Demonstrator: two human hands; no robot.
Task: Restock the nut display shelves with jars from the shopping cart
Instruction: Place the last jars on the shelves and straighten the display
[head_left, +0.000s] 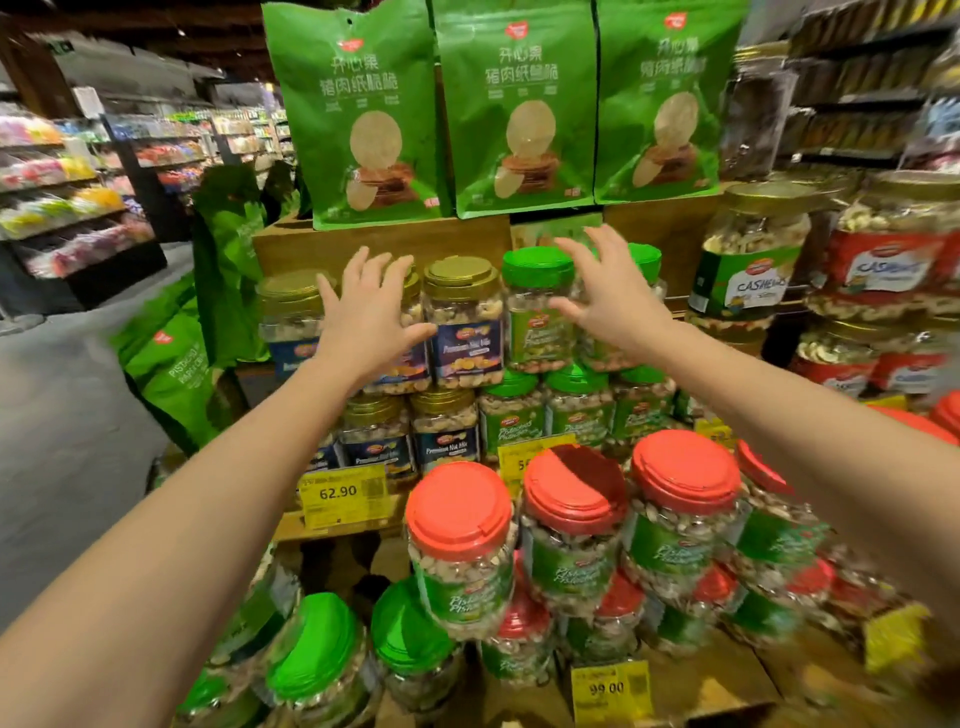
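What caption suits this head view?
Open left hand and right hand reach toward gold-lidded jars and green-lidded jars.

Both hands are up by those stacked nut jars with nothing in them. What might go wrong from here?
1. The left hand is against the gold-lidded jars, which stand on other jars; a push might topple them.
2. The right hand, by the green-lidded jar, risks the same.
3. A falling jar could hit the red-lidded jars below.

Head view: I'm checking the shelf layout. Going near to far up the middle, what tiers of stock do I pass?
Red-lidded pistachio jars → lower Premium Nut Mix jars → upper gold-lidded nut mix jar → green snack bags.
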